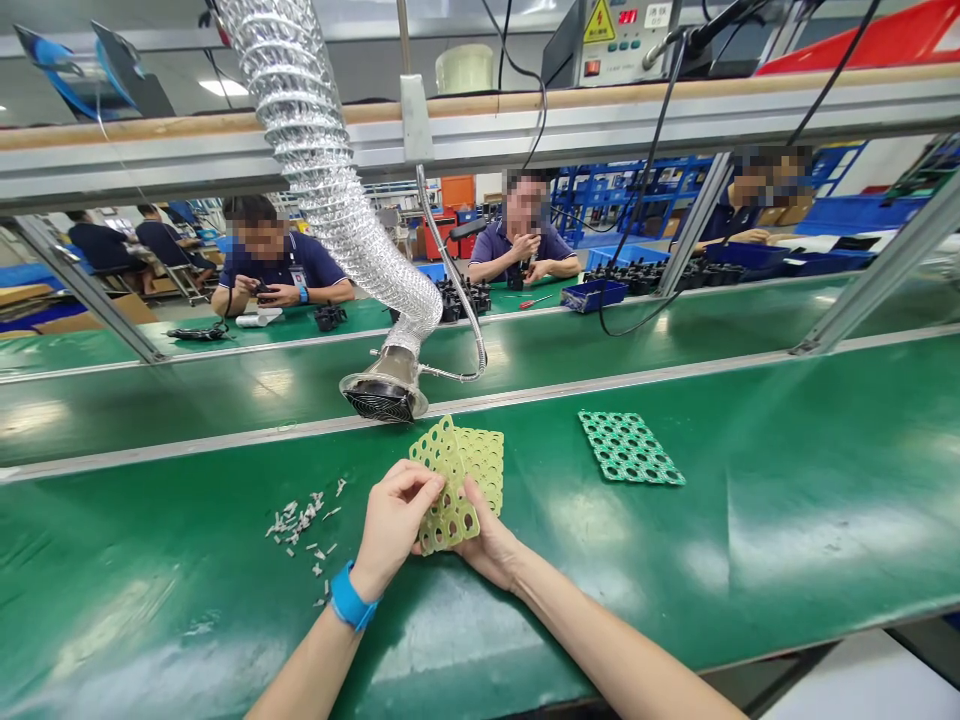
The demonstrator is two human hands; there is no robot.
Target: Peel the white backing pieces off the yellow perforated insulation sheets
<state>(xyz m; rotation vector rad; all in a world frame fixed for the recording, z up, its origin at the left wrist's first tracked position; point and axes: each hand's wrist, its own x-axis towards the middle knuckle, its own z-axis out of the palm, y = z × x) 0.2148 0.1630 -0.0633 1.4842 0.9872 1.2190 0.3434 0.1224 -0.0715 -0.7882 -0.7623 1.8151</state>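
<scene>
My left hand (391,528) and my right hand (491,545) both grip a yellow-green perforated sheet (446,478), full of round holes, lifted and tilted above the green bench. The left fingers pinch its left edge; the right hand holds its lower right from behind. A second yellow-green perforated sheet (486,462) lies flat just behind it. A blue wristband (349,600) is on my left wrist. To the right, a green perforated sheet (630,447) lies flat on the bench, apart from both hands.
A pile of small pale scraps (301,520) lies left of my hands. A silver flexible exhaust duct (330,190) ends in a round intake (382,395) just behind the sheets. Across the green conveyor (225,385), three seated people work.
</scene>
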